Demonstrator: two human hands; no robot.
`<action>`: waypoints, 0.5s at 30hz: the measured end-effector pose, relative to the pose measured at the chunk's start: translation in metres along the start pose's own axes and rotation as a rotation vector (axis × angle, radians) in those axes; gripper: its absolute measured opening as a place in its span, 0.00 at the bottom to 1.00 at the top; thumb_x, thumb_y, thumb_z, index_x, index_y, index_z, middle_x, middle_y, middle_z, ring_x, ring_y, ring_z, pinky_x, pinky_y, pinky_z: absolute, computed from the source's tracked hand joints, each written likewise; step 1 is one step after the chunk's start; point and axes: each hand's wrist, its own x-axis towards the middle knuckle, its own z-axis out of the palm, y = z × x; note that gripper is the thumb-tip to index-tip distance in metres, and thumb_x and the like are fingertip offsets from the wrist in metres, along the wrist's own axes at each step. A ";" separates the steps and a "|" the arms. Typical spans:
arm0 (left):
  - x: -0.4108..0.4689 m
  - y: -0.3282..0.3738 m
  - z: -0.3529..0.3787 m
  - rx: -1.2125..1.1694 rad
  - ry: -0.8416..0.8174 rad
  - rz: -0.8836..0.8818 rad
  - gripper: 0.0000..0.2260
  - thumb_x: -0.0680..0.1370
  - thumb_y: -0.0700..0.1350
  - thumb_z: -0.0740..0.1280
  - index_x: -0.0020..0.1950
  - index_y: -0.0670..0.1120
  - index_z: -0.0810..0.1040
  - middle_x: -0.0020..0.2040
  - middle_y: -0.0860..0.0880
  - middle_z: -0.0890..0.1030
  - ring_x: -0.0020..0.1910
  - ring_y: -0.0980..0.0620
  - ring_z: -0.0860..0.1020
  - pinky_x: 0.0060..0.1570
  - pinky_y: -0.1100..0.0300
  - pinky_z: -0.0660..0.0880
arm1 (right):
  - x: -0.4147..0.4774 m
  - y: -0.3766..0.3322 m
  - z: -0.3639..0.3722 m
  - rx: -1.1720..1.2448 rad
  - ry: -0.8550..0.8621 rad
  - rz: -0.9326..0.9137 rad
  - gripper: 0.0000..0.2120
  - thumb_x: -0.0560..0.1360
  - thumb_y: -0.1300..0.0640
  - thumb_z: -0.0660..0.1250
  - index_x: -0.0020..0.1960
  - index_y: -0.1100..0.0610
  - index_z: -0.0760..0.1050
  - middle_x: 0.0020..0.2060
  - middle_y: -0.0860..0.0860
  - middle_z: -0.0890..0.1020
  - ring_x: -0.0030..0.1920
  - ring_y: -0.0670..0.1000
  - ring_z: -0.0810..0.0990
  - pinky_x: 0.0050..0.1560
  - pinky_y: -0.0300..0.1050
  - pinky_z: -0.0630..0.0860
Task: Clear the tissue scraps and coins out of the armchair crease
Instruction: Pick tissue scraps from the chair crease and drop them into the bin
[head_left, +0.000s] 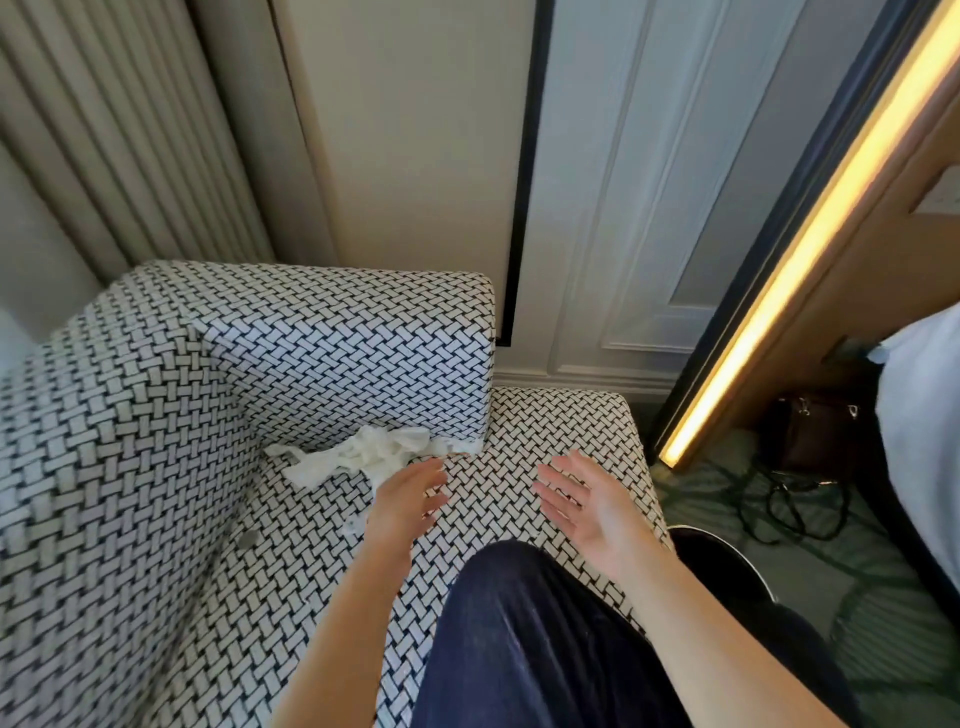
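White tissue scraps (363, 453) lie bunched along the crease where the armchair seat (498, 483) meets the arm. A smaller scrap (352, 524) sits on the seat just left of my left wrist. A grey coin (247, 539) rests on the seat near the left crease. My left hand (408, 499) hovers over the seat with fingers straight, its tips just short of the tissue pile. My right hand (582, 499) is held palm up and open above the seat, holding nothing.
The armchair has a black-and-white woven pattern, with a high back (114, 441) at left and an arm block (353, 343) behind. My knee in dark trousers (519, 623) rests on the seat. A dark bag (815, 431) and cables lie on the floor at right.
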 end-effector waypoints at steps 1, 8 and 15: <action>0.004 -0.003 -0.014 -0.007 0.028 -0.009 0.10 0.81 0.47 0.61 0.60 0.49 0.77 0.54 0.51 0.80 0.53 0.51 0.78 0.59 0.51 0.73 | 0.003 0.007 0.012 -0.022 -0.013 0.011 0.14 0.79 0.52 0.62 0.58 0.59 0.76 0.54 0.55 0.82 0.55 0.55 0.81 0.59 0.49 0.76; 0.030 -0.028 -0.096 -0.014 0.207 -0.112 0.14 0.79 0.48 0.63 0.64 0.45 0.75 0.56 0.49 0.79 0.54 0.49 0.77 0.60 0.51 0.70 | 0.025 0.048 0.076 -0.231 -0.086 0.034 0.10 0.79 0.54 0.61 0.56 0.57 0.75 0.54 0.54 0.81 0.55 0.53 0.80 0.61 0.49 0.73; 0.062 -0.085 -0.155 0.866 0.229 -0.102 0.30 0.79 0.56 0.59 0.78 0.53 0.50 0.78 0.48 0.46 0.76 0.43 0.44 0.74 0.44 0.47 | 0.053 0.075 0.125 -0.369 -0.215 0.100 0.11 0.78 0.54 0.63 0.57 0.58 0.75 0.52 0.54 0.82 0.52 0.53 0.81 0.57 0.49 0.75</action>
